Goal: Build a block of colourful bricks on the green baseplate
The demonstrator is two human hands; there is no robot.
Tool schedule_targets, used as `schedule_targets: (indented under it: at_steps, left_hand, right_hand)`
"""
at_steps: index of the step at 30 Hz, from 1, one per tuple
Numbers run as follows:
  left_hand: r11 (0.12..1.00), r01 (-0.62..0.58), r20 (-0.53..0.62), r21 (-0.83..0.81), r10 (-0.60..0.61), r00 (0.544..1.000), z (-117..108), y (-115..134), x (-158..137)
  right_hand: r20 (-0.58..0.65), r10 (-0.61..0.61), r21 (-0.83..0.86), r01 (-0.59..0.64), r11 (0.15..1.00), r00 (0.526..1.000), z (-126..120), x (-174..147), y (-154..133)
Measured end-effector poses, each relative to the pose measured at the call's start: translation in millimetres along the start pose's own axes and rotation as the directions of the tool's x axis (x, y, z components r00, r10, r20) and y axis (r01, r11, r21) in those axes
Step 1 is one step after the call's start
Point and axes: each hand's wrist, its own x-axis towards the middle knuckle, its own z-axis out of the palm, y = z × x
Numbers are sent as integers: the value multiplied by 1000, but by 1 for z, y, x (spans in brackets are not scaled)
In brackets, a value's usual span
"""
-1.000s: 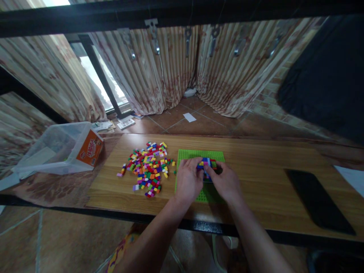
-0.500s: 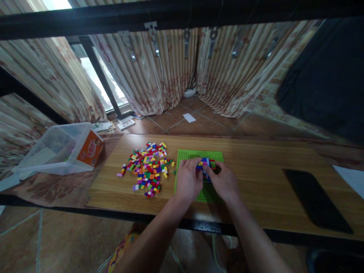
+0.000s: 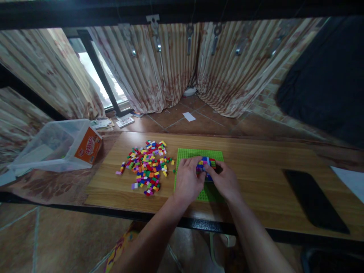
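- L hand (image 3: 189, 178) & R hand (image 3: 225, 180): fingers closed on multicol. brick block (image 3: 206, 162), lower ctr of frame
- Over green baseplate (image 3: 187, 153); can't tell if touching
- Loose bricks (image 3: 147, 173): pile, lower L-ctr

Right of the right fingers (image 3: 212, 173), the bench (image 3: 258, 170) is offering a wide open lane, with a flat black object (image 3: 315, 201) lying across the way farther off. Left of the left fingers (image 3: 193, 162), scattered bricks (image 3: 148, 167) are crowding the passage, and a plastic bin (image 3: 57, 151) is standing beyond them. The brick build (image 3: 207, 163) is filling the gap between the fingers; just past them, a strip of green baseplate (image 3: 196, 152) is leaving room.
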Motion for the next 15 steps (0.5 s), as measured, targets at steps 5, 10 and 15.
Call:
schedule_targets:
  at_steps: [5,10,15]
  left_hand:
    - [1000,0,0,17,0,1000,1,0,-1]
    - [1000,2,13,11,-3,1000,-1,0,-1]
    - [1000,9,14,12,-9,1000,-1,0,0]
  right_hand:
    - [-3,-21,23,21,1000,1000,-1,1,5]
    - [4,-43,79,43,996,999,-1,4,13]
    - [3,-38,56,38,998,999,0,5,14]
